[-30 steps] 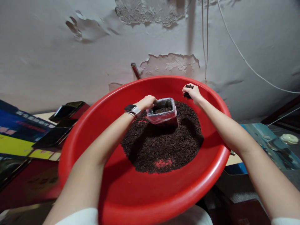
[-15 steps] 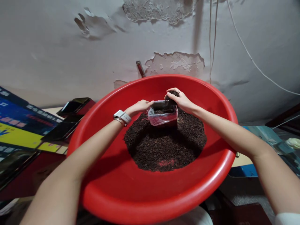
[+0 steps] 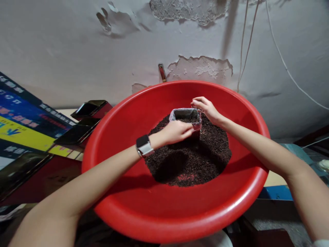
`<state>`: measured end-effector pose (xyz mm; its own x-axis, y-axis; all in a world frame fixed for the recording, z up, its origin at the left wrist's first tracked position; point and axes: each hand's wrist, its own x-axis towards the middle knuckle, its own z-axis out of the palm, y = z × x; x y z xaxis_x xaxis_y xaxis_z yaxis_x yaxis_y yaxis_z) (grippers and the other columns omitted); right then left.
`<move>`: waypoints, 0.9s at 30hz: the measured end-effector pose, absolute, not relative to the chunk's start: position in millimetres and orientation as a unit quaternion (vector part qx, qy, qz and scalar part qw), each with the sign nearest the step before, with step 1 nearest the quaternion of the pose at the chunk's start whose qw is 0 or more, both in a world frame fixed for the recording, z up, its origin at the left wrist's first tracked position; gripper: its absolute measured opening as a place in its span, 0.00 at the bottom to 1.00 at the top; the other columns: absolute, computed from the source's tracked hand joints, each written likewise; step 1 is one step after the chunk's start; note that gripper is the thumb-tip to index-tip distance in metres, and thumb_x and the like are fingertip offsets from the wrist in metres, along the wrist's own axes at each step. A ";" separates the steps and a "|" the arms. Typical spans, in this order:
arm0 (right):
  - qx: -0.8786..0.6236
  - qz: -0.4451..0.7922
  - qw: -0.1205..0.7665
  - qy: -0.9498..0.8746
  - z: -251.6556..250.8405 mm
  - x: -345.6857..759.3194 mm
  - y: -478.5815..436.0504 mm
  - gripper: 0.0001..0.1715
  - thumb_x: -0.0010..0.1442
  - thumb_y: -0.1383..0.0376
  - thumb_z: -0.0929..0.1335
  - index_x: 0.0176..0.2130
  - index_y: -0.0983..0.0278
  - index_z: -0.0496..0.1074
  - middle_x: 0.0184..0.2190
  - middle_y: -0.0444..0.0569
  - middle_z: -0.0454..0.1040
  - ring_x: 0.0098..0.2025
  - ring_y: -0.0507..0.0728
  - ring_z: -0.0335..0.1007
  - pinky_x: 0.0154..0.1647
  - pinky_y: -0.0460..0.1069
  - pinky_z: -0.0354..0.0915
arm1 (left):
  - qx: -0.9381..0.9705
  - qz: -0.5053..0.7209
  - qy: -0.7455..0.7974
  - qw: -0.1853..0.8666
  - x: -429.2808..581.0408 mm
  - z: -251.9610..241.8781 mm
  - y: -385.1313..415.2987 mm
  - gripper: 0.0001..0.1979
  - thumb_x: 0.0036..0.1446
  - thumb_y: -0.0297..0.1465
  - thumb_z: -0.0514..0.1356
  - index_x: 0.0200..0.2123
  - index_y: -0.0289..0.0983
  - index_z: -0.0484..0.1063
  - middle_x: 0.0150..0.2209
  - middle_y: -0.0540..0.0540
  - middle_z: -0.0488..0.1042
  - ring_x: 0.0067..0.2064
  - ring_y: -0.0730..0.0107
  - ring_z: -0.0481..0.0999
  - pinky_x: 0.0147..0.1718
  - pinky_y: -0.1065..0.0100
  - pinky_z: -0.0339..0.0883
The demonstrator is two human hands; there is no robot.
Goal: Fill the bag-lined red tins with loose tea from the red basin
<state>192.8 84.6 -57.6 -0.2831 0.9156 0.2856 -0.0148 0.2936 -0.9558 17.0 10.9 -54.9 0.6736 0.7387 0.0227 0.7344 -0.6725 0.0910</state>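
A box lined with a clear plastic bag (image 3: pixel 172 116) stands in a heap of dark, dry loose tea leaves (image 3: pixel 210 144), with more leaves inside it. The bag is folded over the box's rim. My left hand (image 3: pixel 177 132) reaches across the front of the box, its fingers closed on the bag at the front right edge. At the back right corner is my right hand (image 3: pixel 207 109), fingers curled in close to the rim. Whatever lies in them is hidden. The heap sits in a big red basin (image 3: pixel 164 221).
Dark open boxes (image 3: pixel 91 109) and a printed blue and yellow panel (image 3: pixel 33 115) are at the left. Behind the basin, a red-handled tool (image 3: pixel 162 72) leans on the peeling wall (image 3: pixel 77 51). Cords (image 3: pixel 248 48) hang at the right.
My left hand has moved from the box's left rim to its front right. My right hand has let go of its handful of tea leaves. The view has shifted slightly.
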 end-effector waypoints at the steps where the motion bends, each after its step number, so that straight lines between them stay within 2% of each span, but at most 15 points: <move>1: -0.373 0.479 0.497 -0.620 -57.5 196.8 88.6 0.18 0.55 0.54 0.67 0.40 0.63 0.66 0.41 0.48 0.72 0.43 0.52 0.69 0.44 0.48 0.63 | 0.934 0.006 0.350 0.074 19.5 -67.3 7.9 0.17 0.65 0.34 0.46 0.38 0.35 0.73 0.37 0.42 0.76 0.37 0.66 0.75 0.39 0.67 0.64; 3: -0.437 0.461 0.513 -0.577 -61.7 206.4 98.4 0.16 0.57 0.54 0.65 0.38 0.63 0.64 0.40 0.48 0.72 0.41 0.52 0.70 0.42 0.48 0.63 | 0.954 -0.013 0.277 0.114 21.6 -98.3 2.9 0.17 0.65 0.37 0.49 0.46 0.34 0.71 0.46 0.38 0.74 0.44 0.63 0.74 0.44 0.67 0.64; 4: -0.479 0.445 0.511 -0.558 -65.8 211.4 103.0 0.15 0.58 0.54 0.64 0.37 0.63 0.63 0.40 0.49 0.72 0.40 0.51 0.70 0.41 0.47 0.63 | 0.961 -0.022 0.249 0.119 20.9 -115.0 1.2 0.20 0.64 0.39 0.51 0.53 0.34 0.67 0.53 0.35 0.70 0.51 0.59 0.71 0.49 0.64 0.63; 6: -0.560 0.412 0.483 -0.532 -76.4 219.1 109.0 0.16 0.59 0.53 0.63 0.37 0.64 0.63 0.42 0.51 0.72 0.41 0.53 0.69 0.42 0.48 0.63 | 0.964 -0.052 0.238 0.110 16.2 -145.3 0.0 0.28 0.62 0.43 0.53 0.61 0.35 0.59 0.63 0.33 0.57 0.63 0.48 0.57 0.56 0.54 0.58; 8: -0.589 0.406 0.438 -0.545 -87.0 221.8 108.9 0.20 0.59 0.50 0.62 0.41 0.64 0.64 0.48 0.54 0.70 0.47 0.55 0.67 0.45 0.49 0.63 | 0.955 -0.083 0.266 0.101 9.2 -166.7 1.9 0.33 0.61 0.46 0.52 0.65 0.38 0.51 0.67 0.32 0.48 0.66 0.42 0.48 0.57 0.45 0.54; 10: -0.550 0.433 0.396 -0.594 -95.0 218.8 104.0 0.27 0.58 0.47 0.62 0.49 0.62 0.63 0.56 0.55 0.65 0.53 0.57 0.63 0.47 0.51 0.62 | 0.948 -0.095 0.289 0.094 3.6 -177.8 5.2 0.36 0.61 0.47 0.53 0.66 0.39 0.46 0.67 0.31 0.45 0.66 0.40 0.47 0.56 0.41 0.54; 13: -0.462 0.467 0.358 -0.663 -101.2 208.9 95.4 0.32 0.57 0.50 0.64 0.56 0.62 0.59 0.60 0.54 0.61 0.55 0.57 0.61 0.49 0.51 0.62 | 0.948 -0.089 0.294 0.079 2.4 -181.0 7.8 0.37 0.59 0.46 0.56 0.66 0.38 0.47 0.66 0.29 0.48 0.65 0.39 0.51 0.53 0.42 0.58; 16: -0.464 0.430 0.339 -0.696 -100.6 201.6 92.0 0.26 0.59 0.59 0.61 0.56 0.64 0.60 0.54 0.53 0.68 0.50 0.56 0.65 0.50 0.50 0.61 | 0.942 -0.079 0.321 0.057 8.4 -180.5 4.4 0.36 0.59 0.46 0.55 0.64 0.31 0.53 0.63 0.26 0.55 0.60 0.39 0.59 0.51 0.47 0.62; 19: -0.534 0.302 0.285 -0.737 -93.7 198.3 91.7 0.20 0.61 0.64 0.56 0.49 0.66 0.67 0.47 0.54 0.72 0.47 0.58 0.66 0.49 0.51 0.59 | 0.925 -0.081 0.368 0.052 15.0 -181.8 -3.1 0.33 0.61 0.46 0.53 0.60 0.26 0.57 0.59 0.23 0.60 0.57 0.41 0.65 0.48 0.53 0.67; 22: -0.558 0.187 0.209 -0.781 -85.7 195.5 90.1 0.21 0.63 0.67 0.53 0.41 0.67 0.71 0.42 0.56 0.74 0.43 0.59 0.67 0.45 0.50 0.58 | 0.907 -0.109 0.402 0.062 20.1 -179.4 -12.0 0.29 0.62 0.43 0.52 0.58 0.28 0.59 0.53 0.25 0.66 0.51 0.45 0.72 0.43 0.57 0.70; 27: -0.578 0.140 0.155 -0.789 -81.2 193.2 87.0 0.21 0.63 0.67 0.54 0.32 0.67 0.72 0.37 0.56 0.75 0.38 0.58 0.67 0.38 0.47 0.56 | 0.920 -0.160 0.352 0.066 33.5 -153.5 -31.0 0.20 0.63 0.38 0.51 0.52 0.31 0.65 0.43 0.32 0.74 0.40 0.50 0.78 0.34 0.58 0.73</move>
<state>193.2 87.0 -81.2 -0.2841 0.9552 0.0824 0.8686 0.2928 -0.3997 33.5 -31.0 -153.5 0.7011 0.6266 -0.3403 0.6690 -0.7432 0.0096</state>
